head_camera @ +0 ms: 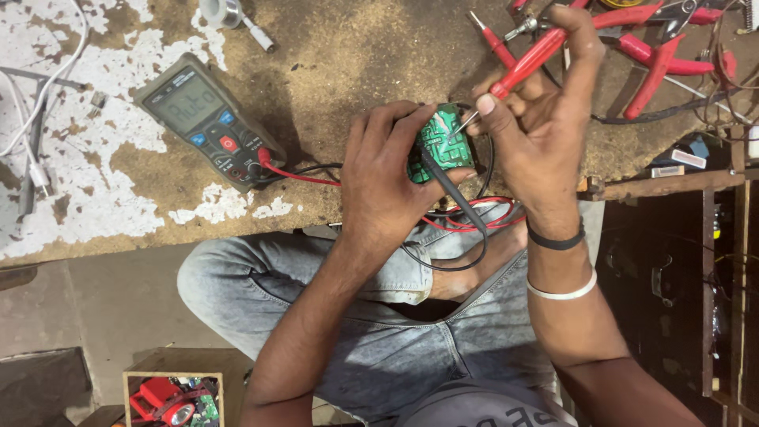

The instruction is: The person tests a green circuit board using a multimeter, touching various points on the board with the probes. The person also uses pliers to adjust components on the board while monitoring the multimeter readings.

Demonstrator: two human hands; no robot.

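Note:
My left hand [387, 178] grips a small green circuit board [443, 146] and pins a black test probe [455, 194] against it. My right hand [538, 119] holds a red test probe [530, 62], its metal tip touching the board's face. Both hands hover over the worn brown bench edge, above my crossed legs in jeans. A grey digital multimeter [207, 119] with a lit display lies on the bench to the left, its red and black leads [304, 175] running toward my hands.
Red-handled pliers and cutters [660, 47] and tangled wires lie at the back right of the bench. White cables [39, 87] trail at the far left. A solder spool [221, 11] sits at the top. A box of parts [174, 399] stands on the floor.

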